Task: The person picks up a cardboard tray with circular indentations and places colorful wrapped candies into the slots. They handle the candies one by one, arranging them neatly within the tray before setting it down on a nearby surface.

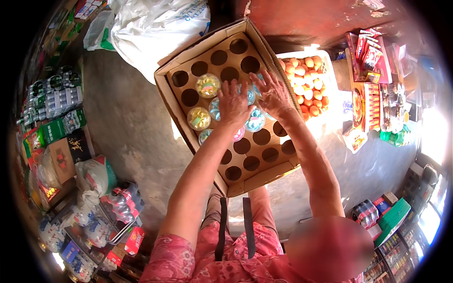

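A shallow cardboard box (229, 186) is before me, tilted in view. Its cardboard insert (220, 78) has rows of round holes. Clear round cups stand among them: a yellow cup (208, 85) near my left fingertips, another yellow cup (199, 118) by the left wall, a blue cup (254, 120) below my hands, and a pink cup (238, 135) partly under my left wrist. My left hand (234, 104) reaches over blue cups with its fingers spread. My right hand (273, 92) touches a blue cup (258, 85) near the right wall. Both hands hide whether they grip the cups.
A white crate of eggs (307, 83) stands right of the box. Behind it on the left is a white woven sack (155, 35). Packed drinks (63, 99) line the left side. Snack boxes (371, 102) stand at right, above the concrete floor (134, 116).
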The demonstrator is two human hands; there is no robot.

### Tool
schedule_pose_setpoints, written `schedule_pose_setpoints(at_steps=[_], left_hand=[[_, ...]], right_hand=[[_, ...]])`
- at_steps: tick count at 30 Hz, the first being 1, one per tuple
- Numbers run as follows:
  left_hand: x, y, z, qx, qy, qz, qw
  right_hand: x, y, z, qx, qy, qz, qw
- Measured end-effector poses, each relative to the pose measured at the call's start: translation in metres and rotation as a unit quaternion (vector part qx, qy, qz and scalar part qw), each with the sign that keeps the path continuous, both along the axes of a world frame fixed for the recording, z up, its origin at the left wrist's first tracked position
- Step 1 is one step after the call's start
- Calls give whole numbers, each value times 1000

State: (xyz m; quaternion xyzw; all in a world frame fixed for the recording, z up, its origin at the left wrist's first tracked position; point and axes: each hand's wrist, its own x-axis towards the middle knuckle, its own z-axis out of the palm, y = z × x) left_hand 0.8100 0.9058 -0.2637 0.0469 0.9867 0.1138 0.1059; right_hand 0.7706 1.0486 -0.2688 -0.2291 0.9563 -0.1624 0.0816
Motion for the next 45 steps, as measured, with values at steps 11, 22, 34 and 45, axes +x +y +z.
schedule_pose_setpoints(at_steps=[11,22,34,45], left_hand=[[-17,12,-18,28,-2,69,997],[-22,-2,-27,82,14,37,996],[-18,-8,-26,66,22,-16,997],[-12,3,-13,29,-24,2,999]], right_hand=[[-32,10,0,40,-150,45,987],[-24,3,-3,73,-76,57,993],[-22,-3,1,105,-67,53,991],[-5,4,0,43,27,10,999]])
